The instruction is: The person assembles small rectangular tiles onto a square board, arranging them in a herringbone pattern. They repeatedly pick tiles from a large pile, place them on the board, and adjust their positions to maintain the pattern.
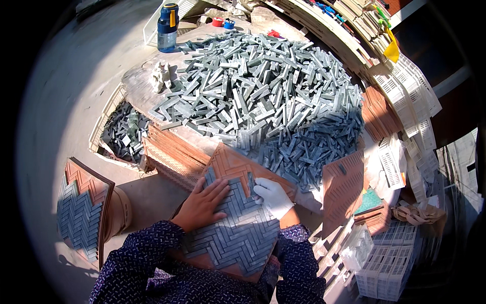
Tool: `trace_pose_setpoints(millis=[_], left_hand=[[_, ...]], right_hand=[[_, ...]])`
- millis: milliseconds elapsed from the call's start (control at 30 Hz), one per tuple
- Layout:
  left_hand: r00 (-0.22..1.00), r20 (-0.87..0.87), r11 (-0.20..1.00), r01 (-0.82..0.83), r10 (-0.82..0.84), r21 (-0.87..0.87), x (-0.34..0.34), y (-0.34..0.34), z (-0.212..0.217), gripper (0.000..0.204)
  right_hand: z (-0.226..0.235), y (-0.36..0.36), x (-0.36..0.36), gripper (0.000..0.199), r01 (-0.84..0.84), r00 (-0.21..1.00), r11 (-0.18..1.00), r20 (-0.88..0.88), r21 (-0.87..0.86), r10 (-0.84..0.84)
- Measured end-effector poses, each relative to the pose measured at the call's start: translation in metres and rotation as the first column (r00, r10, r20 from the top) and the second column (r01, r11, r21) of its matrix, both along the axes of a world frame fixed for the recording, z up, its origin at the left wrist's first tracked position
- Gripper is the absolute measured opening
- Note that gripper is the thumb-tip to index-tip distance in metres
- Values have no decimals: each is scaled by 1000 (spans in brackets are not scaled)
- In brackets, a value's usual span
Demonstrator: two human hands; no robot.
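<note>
In front of me lies an orange herringbone tray (236, 164), its lower and middle part filled with grey stone strips (235, 228) in a zigzag pattern. My left hand (203, 205), bare, rests flat on the laid strips with its fingers stretched out. At the upper right of the laid area, my right hand (273, 196), in a white glove, pinches a single grey stone strip (251, 181) against the tray. Bare orange grooves show along the tray's far edge. Just beyond it rises a large heap of loose grey strips (268, 86).
A stack of orange trays (174, 152) and a crate of dark pieces (124, 130) stand left of the heap. Farther left, a partly filled tray (81, 213) rests on a round drum. A blue bottle (167, 28) stands behind; white plastic crates (387, 268) sit at right.
</note>
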State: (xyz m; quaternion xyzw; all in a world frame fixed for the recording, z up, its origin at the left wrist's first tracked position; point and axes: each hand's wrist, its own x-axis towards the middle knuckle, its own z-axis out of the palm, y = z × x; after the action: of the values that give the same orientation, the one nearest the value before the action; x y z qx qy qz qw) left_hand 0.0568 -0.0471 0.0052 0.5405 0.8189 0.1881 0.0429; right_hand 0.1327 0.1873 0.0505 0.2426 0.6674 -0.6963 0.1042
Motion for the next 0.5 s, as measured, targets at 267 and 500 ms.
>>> trace_pose_setpoints(millis=[267,500], left_hand=[[999,-40,1000,4,-4,3,0,2,3,75],[1000,-30,1000,7,-7,12,0,2,4,75]], right_hand=[[-18,0,4,17,28,983,805,-162,592,85],[-19,-27,-1,21,-57,994,478,5,877,109]])
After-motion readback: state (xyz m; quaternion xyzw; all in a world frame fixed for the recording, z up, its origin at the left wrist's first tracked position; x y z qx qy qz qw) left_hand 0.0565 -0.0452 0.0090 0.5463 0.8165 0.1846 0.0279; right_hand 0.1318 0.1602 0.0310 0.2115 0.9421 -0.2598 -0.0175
